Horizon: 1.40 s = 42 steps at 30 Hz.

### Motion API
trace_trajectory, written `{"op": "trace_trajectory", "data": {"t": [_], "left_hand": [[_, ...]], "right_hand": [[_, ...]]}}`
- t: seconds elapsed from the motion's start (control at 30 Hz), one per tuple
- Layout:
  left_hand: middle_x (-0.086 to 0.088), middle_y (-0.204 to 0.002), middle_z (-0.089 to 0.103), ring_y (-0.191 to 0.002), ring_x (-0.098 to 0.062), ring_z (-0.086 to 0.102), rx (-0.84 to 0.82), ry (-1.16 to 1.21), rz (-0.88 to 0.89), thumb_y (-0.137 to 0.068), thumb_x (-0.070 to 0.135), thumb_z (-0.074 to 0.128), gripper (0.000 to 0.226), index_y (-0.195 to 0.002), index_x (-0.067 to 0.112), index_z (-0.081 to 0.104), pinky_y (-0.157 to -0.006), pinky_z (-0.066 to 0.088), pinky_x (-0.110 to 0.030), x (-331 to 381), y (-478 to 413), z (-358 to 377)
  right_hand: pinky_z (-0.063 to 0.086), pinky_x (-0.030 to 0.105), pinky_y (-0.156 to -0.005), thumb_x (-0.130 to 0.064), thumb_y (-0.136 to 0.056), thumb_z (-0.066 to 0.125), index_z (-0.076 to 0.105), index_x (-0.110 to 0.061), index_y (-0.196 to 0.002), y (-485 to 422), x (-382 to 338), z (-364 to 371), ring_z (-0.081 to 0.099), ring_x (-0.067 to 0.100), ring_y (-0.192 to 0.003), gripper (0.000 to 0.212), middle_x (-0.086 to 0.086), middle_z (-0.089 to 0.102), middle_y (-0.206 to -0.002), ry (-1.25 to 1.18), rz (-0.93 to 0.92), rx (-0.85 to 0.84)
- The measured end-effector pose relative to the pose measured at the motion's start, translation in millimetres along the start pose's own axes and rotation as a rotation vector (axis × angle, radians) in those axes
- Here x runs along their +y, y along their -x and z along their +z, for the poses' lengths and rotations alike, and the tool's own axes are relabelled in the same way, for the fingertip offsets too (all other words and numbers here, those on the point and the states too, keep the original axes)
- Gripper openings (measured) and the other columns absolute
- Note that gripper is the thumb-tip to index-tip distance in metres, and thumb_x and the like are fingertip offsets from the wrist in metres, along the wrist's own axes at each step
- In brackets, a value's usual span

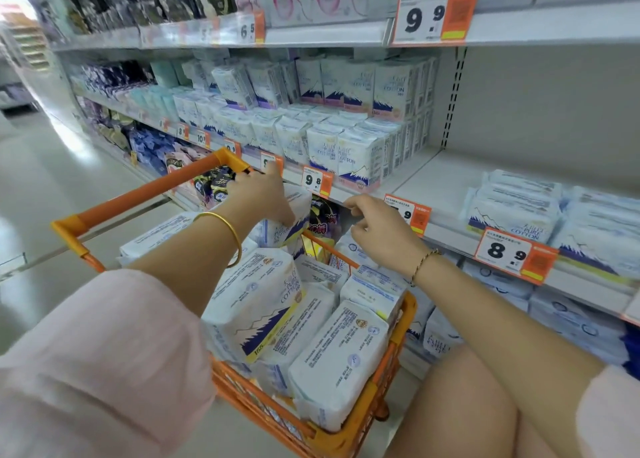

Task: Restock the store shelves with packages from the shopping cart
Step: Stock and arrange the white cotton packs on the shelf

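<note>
Package (280, 230) gripped beneath fingers (273, 177) of left hand (259, 194), above cart (401, 322).

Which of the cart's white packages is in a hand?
The package at the far end of the orange cart: the left hand grips its top, and it sits higher than the others.

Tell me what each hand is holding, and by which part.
Left hand grips a white package by its top end. Right hand: fingers curled, hold cannot be told.

Pale pink loose sleeves (104, 353), either side of orange cart (138, 194). Left wrist, above cart: plain gold bangle (221, 219). Right wrist, over cart's right rim: thin braided bracelet (424, 260).
</note>
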<state>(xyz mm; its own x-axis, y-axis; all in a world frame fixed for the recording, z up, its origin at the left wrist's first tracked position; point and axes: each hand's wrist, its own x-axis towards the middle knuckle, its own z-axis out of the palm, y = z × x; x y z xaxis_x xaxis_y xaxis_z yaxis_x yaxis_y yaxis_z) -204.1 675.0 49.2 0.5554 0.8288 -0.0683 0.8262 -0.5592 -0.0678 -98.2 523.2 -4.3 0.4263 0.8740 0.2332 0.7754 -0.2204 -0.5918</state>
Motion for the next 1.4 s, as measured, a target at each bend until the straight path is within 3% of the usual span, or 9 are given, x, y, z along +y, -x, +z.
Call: {"op": "trace_trajectory", "data": {"t": [0.23,0.33,0.47,0.6,0.7,0.8,0.97,1.13,1.4], "left_hand": [[-0.003,-0.109,0.044,-0.098,-0.024,0.034,0.242,0.083,0.576,-0.068,0.038,0.075,0.069,-0.116,0.017,0.031,-0.083,0.033,-0.036,90.8,17.3,-45.9],[-0.003,-0.107,0.046,-0.096,-0.023,0.034,0.350,0.148,0.818,-0.067,0.035,0.075,0.063,-0.111,0.015,0.035,-0.078,0.031,-0.033,142.4,18.4,-48.1],[-0.007,-0.117,0.051,-0.105,-0.027,0.039,0.539,0.225,1.033,-0.072,0.037,0.062,0.054,-0.115,0.014,0.039,-0.084,0.030,-0.035,209.2,8.8,-46.7],[-0.017,-0.114,0.055,-0.103,-0.030,0.043,0.797,0.331,1.020,-0.069,0.029,0.054,0.044,-0.106,0.015,0.036,-0.084,0.035,-0.038,261.2,-14.7,-32.2],[-0.017,-0.125,0.045,-0.111,-0.036,0.044,0.594,0.348,0.937,-0.080,0.019,0.060,0.042,-0.112,0.018,0.032,-0.094,0.040,-0.045,289.1,-33.0,-2.6],[-0.014,-0.149,0.022,-0.136,-0.033,0.022,0.295,0.227,0.947,-0.097,0.033,0.041,0.044,-0.139,0.023,0.033,-0.112,0.023,-0.045,303.8,-46.2,26.4],[-0.005,-0.159,0.006,-0.146,-0.023,0.001,0.105,0.206,0.986,-0.099,0.047,0.021,0.050,-0.147,0.034,0.021,-0.119,0.005,-0.038,314.8,-59.2,49.6],[-0.008,-0.155,0.021,-0.145,-0.025,0.007,0.107,0.153,1.040,-0.077,0.061,-0.007,0.081,-0.148,0.031,0.018,-0.119,0.008,-0.039,320.6,-69.9,72.7],[-0.010,-0.156,0.015,-0.145,-0.028,0.003,0.060,0.201,1.008,-0.098,0.046,0.015,0.052,-0.148,0.030,0.018,-0.119,0.008,-0.041,319.9,-64.7,69.9]], "right_hand": [[0.035,0.022,-0.097,-0.011,-0.078,0.070,0.029,-0.018,-0.142,11.5,29.8,-69.6,0.040,0.015,-0.119,0.077,0.006,0.035,-0.137,-0.266,0.082,0.257],[0.029,0.017,-0.097,-0.016,-0.071,0.078,0.030,-0.019,-0.143,24.4,65.2,-118.3,0.037,0.014,-0.126,0.087,0.002,0.034,-0.142,-0.097,0.112,0.279],[0.034,0.026,-0.101,-0.024,-0.067,0.081,0.031,-0.019,-0.144,32.2,110.6,-172.2,0.040,0.018,-0.128,0.091,0.003,0.039,-0.143,0.090,0.196,0.316],[0.040,0.037,-0.093,-0.028,-0.070,0.078,0.043,-0.015,-0.133,21.4,146.4,-202.5,0.049,0.030,-0.115,0.073,0.011,0.051,-0.127,0.315,0.263,0.610],[0.036,0.035,-0.093,-0.028,-0.073,0.075,0.039,-0.017,-0.135,1.8,181.1,-209.6,0.050,0.034,-0.111,0.072,0.012,0.049,-0.127,0.493,0.397,0.647],[0.032,0.034,-0.095,-0.023,-0.074,0.074,0.036,-0.014,-0.134,-17.6,213.0,-207.7,0.050,0.032,-0.111,0.072,0.012,0.048,-0.127,0.516,0.456,0.575],[0.042,0.043,-0.094,-0.026,-0.075,0.076,0.035,-0.013,-0.134,-40.8,245.1,-200.8,0.046,0.038,-0.112,0.073,0.014,0.044,-0.129,0.387,0.547,0.557],[0.045,0.042,-0.092,-0.031,-0.082,0.068,0.034,-0.010,-0.135,-51.1,262.2,-196.6,0.048,0.039,-0.115,0.067,0.017,0.044,-0.129,0.431,0.640,0.259],[0.044,0.042,-0.100,-0.007,-0.093,0.039,0.048,-0.007,-0.130,-50.1,273.4,-189.2,0.052,0.033,-0.115,0.038,0.016,0.051,-0.131,0.413,0.708,0.043]]}}
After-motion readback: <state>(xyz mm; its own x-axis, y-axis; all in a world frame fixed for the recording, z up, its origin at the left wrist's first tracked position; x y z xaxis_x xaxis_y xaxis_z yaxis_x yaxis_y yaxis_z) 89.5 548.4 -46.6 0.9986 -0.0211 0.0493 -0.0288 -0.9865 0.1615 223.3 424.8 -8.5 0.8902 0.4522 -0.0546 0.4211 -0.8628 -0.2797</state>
